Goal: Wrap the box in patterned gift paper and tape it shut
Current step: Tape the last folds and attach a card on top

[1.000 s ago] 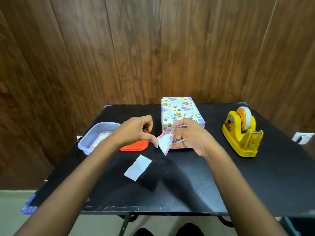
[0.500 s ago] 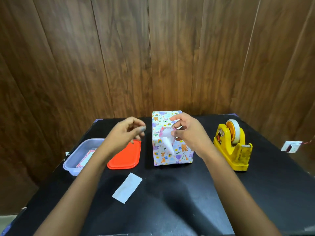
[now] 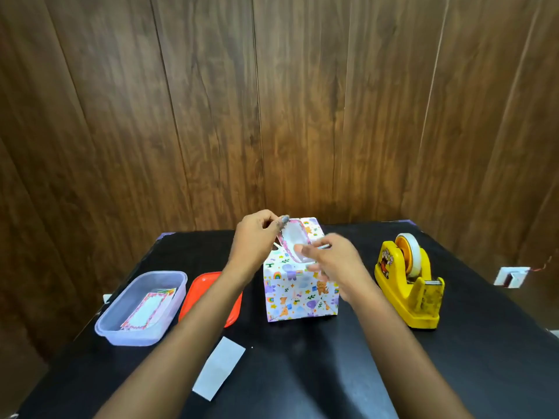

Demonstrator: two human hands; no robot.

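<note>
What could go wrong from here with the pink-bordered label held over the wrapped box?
The pink-bordered label bows between the left hand, which pinches its corner, and the blurred right hand; it may land creased or crooked on the wrapped box. The box stands on a narrow end, so pressing on top could tip it toward the tape dispenser.

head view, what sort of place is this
Probably a small indoor gift-wrapping station: a black table against a wood-panelled wall, with a yellow tape dispenser and a box in patterned paper on it.
</note>
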